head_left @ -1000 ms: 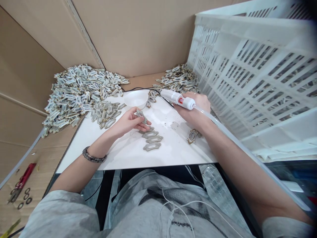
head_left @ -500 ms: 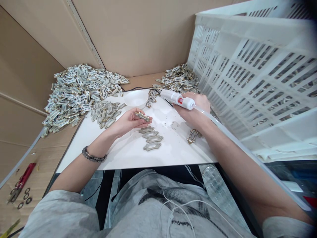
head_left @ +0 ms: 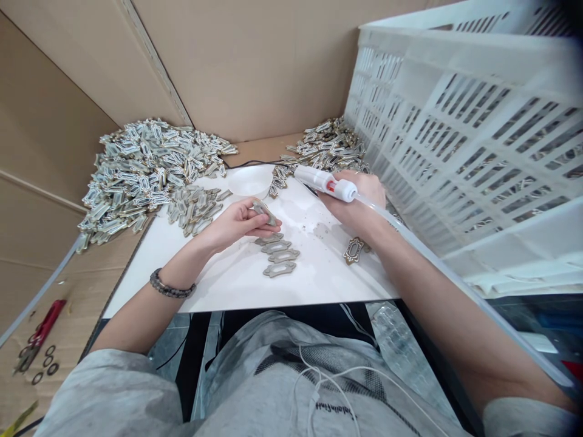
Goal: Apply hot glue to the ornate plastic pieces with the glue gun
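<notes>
My left hand (head_left: 246, 220) pinches a small ornate metal plate (head_left: 264, 211), tilted, between thumb and fingers. Just below it, a column of similar metal plates (head_left: 279, 268) lies on the white board (head_left: 218, 285), plain backs up. My right hand (head_left: 353, 200) is wrapped round a white glue gun (head_left: 319, 178); a long clear glue stick (head_left: 437, 258) trails from its rear along my forearm. The gun's nozzle points left, near a shallow white dish (head_left: 251, 182). Beside my right wrist lies a decorated plate (head_left: 353, 250), patterned face up.
A big heap of plates (head_left: 141, 164) fills the back left, with a smaller pile (head_left: 194, 209) before it. Another heap (head_left: 330, 142) sits at the back right against a tall white slatted crate (head_left: 455, 121). Red-handled scissors (head_left: 45, 328) and several dark rings (head_left: 49, 359) lie at left.
My left hand has turned the plate, so more of its flat side shows and it slants down to the right. My right hand and the glue gun have barely moved.
</notes>
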Tool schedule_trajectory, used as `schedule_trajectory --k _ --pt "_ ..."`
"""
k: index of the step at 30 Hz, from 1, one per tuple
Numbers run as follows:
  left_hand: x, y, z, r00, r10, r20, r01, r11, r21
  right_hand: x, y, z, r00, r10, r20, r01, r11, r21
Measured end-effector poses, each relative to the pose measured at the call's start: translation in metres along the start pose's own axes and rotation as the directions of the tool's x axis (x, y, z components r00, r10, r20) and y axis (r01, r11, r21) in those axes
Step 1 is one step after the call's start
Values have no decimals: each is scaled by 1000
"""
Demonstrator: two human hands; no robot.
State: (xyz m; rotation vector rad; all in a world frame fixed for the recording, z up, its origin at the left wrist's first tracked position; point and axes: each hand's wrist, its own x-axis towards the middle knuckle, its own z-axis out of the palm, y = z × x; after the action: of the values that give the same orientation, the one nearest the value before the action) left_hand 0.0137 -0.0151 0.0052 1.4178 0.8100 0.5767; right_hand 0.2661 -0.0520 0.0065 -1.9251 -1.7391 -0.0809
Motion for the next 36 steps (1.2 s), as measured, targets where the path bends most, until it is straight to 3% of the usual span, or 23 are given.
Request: schedule_trajectory --k 6,15,19,26,29,36 --pt "0 3 2 999 6 -39 -4 999 46 0 1 0 1000 -3 -8 3 1000 5" --pt "2 4 4 966 164 -201 -151 985 80 0 0 -2 999 -35 -18 36 997 68" --pt "3 3 9 947 190 -258 -169 980 101 3 0 2 981 -187 -56 195 959 204" --pt "3 0 13 942 151 -299 -129 987 93 -2 2 16 882 -450 -142 466 786 406" --pt "4 -2 13 950 141 -279 -121 989 86 -4 2 18 861 -490 -136 496 749 439" --pt "4 -3 12 957 149 -249 -126 987 104 -6 3 20 860 -505 -67 484 769 417"
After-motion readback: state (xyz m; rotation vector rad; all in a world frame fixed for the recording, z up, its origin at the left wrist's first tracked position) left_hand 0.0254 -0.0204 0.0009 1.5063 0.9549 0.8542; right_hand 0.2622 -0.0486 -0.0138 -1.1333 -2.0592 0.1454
